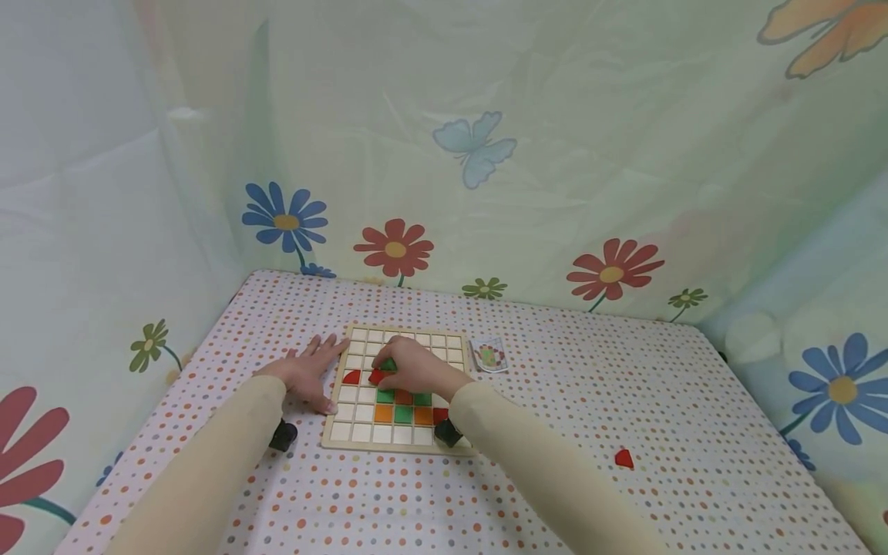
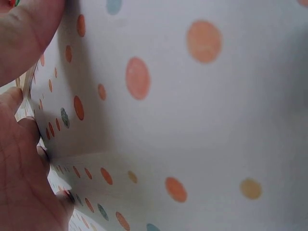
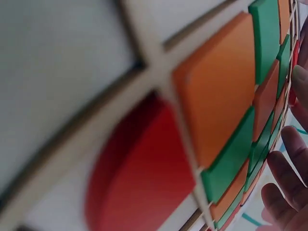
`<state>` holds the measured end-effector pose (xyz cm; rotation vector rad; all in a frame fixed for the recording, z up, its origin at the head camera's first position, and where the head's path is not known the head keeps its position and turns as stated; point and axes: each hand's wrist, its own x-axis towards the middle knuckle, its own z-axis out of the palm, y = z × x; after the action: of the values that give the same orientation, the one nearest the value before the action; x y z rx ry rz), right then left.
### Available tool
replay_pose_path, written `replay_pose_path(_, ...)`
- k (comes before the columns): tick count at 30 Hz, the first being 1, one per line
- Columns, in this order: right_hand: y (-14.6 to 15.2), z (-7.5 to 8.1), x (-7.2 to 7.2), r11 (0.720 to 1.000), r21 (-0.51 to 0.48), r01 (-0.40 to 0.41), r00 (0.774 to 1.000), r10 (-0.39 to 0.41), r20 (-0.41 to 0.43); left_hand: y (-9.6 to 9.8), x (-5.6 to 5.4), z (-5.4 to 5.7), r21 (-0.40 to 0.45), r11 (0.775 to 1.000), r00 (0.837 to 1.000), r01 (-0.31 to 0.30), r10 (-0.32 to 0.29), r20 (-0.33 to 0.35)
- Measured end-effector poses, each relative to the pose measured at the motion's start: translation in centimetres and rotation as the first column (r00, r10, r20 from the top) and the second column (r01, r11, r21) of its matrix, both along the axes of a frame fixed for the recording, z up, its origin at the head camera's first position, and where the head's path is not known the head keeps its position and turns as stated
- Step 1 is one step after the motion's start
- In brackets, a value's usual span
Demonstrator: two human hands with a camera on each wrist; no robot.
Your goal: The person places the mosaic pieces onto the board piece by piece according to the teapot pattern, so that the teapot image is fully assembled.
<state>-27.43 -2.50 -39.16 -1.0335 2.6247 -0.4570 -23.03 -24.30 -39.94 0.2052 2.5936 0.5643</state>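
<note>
A wooden grid board (image 1: 344,433) lies on the table with green and orange square tiles in its middle cells. My right hand (image 1: 418,368) reaches over it, thumb and fingers pinching a red piece (image 1: 376,377) beside a green tile (image 1: 390,364). The right wrist view shows this red piece (image 3: 294,91) partly hidden by the fingers. Left of it, a red curved-edge piece (image 1: 351,377) sits in a cell. Close to the right wrist is another red curved piece (image 3: 144,178), next to an orange tile (image 3: 219,89). Fingers spread, my left hand (image 1: 308,375) rests at the board's left edge.
A small card (image 1: 489,354) printed with a coloured pattern lies just right of the board. Farther right, a loose red piece (image 1: 624,459) lies on the dotted tablecloth (image 1: 555,416). Flower-printed curtains (image 1: 527,223) stand behind and at both sides.
</note>
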Motion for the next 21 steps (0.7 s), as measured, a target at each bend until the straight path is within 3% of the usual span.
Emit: replay_pose_path(21,-2.0,0.6,0.2,0.992,0.11,-0.056,0.997,0.062,-0.056,0.0,0.0,0.1,0.016,1.0,1.0,-0.001,0.001,-0.006)
